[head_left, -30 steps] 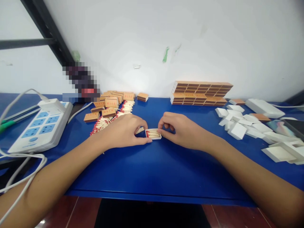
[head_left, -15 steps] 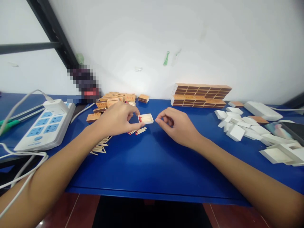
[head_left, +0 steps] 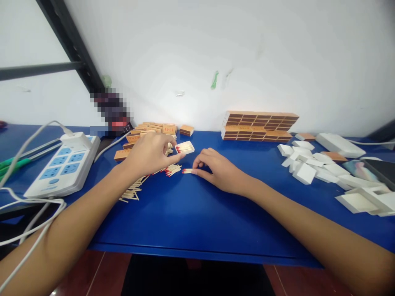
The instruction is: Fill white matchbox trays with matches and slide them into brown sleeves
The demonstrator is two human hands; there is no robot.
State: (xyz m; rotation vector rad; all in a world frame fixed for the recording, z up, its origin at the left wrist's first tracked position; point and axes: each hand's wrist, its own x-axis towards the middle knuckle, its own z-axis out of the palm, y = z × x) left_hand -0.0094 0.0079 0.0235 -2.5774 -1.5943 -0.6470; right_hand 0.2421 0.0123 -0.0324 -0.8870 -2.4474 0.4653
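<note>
Between thumb and fingers, my left hand (head_left: 154,152) grips a white matchbox tray (head_left: 189,150) partly filled with red-tipped matches. My right hand (head_left: 217,170) is closed, its thumb and fingertip pinching a few matches (head_left: 187,170) low over the blue table, heads pointing left. Just left of them lies a small bunch of loose matches (head_left: 173,169) on the table. A bigger heap of matches (head_left: 131,192) is partly hidden beneath my left hand and forearm.
Matchbox sleeves (head_left: 169,128) pile up behind my left hand. Stacked matchboxes (head_left: 259,125) stand against the wall. White trays (head_left: 305,172) are heaped at right, near a white power strip (head_left: 341,144). A larger power strip (head_left: 63,164) with cables lies at left.
My right hand has moved down and left from beside the tray and now pinches a few matches. My left hand has shifted the tray slightly up and left.
</note>
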